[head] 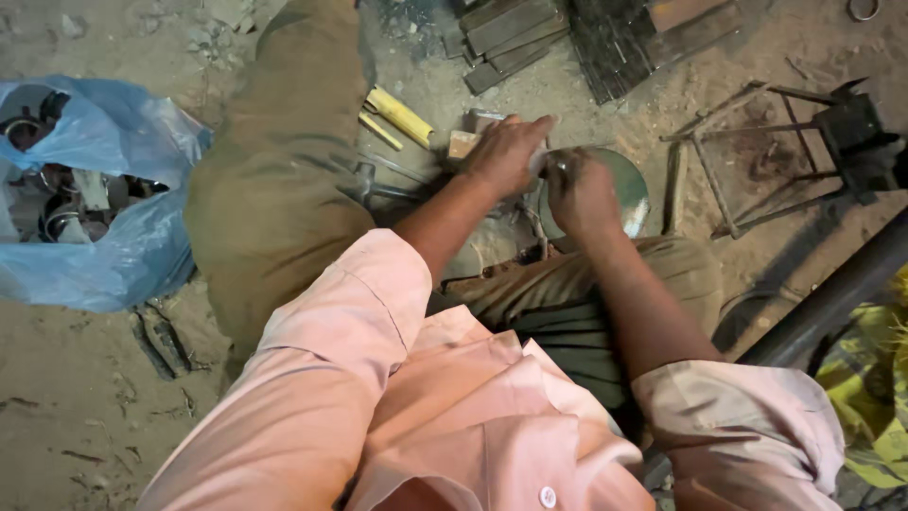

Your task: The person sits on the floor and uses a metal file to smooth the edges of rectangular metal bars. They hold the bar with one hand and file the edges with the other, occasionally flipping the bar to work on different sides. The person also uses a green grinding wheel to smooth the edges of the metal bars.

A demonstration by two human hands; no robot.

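The person sits on the dirt floor point(76, 397), both hands meeting over a round metal disc point(629, 185) that lies on the ground between the knees. The left hand point(504, 151) rests flat with fingers stretched out beside a small wooden block point(462, 143), gripping nothing I can make out, while the right hand point(579, 189) is curled tight around a small shiny metal piece point(558, 165) at the disc's near edge. A yellow-handled tool point(399, 114) lies just beyond the left hand, a blue plastic bag point(104, 189) of metal parts sits well off to the left, and a dark metal frame point(757, 151) stands to the right.
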